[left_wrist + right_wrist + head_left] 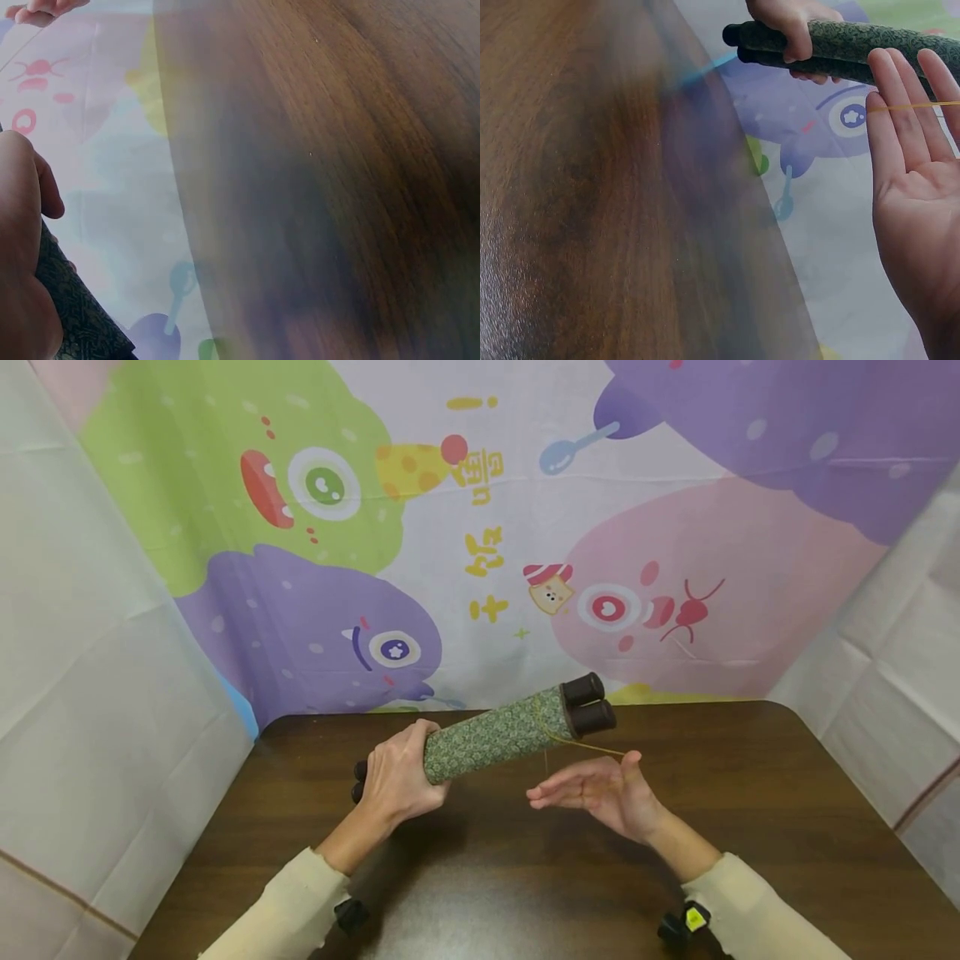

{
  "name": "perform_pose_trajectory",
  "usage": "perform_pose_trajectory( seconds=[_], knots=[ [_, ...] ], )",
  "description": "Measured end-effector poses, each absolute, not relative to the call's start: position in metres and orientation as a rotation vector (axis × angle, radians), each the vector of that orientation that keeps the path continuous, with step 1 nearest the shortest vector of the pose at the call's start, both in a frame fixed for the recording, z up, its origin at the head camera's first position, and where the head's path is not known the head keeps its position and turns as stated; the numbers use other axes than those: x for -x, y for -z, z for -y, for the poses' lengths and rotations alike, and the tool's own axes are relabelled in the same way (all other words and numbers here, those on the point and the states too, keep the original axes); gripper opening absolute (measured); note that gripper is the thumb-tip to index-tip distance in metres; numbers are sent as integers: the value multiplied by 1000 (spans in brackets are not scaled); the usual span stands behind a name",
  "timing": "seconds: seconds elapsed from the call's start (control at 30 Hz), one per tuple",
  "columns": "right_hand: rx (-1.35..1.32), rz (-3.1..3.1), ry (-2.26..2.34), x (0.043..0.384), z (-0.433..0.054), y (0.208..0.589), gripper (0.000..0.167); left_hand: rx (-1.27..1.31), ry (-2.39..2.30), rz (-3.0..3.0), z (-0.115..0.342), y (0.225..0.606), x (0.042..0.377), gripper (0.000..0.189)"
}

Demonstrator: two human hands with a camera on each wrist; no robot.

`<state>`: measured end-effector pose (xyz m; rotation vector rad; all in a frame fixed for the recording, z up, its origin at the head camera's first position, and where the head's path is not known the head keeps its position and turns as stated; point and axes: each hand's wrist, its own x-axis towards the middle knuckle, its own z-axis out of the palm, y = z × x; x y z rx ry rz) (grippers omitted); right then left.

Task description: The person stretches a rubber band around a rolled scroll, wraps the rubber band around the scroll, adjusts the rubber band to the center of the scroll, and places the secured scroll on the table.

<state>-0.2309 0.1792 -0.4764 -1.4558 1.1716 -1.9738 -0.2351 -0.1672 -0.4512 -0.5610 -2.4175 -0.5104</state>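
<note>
A rolled scroll (495,739) in green patterned fabric slants up to the right above the table. Dark paired knobs (592,716) stick out of its right end, and another pair shows past the left end. My left hand (401,768) grips the scroll near its left end; the left wrist view has only part of that hand (19,247) at its edge. Below the right end, my right hand (615,797) is held palm up with fingers extended. A thin yellow cord (592,747) runs taut from the scroll to the right thumb, and crosses in front of the fingers (901,120) in the right wrist view.
The dark brown wooden table (480,877) lies beneath both hands. A cloth backdrop (480,668) with cartoon figures hangs behind its far edge. White panels (90,652) stand at the left and right sides.
</note>
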Motion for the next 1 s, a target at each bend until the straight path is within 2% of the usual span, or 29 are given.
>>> perform_pose_trajectory(
  seconds=[0.57,1.0],
  knots=[
    [1233,-1056,1887,228,-186,471,124,622,471,2362,170,452,235,69],
    [1127,-929,1894,230,-190,467,123,668,448,2308,174,454,239,72]
  ],
)
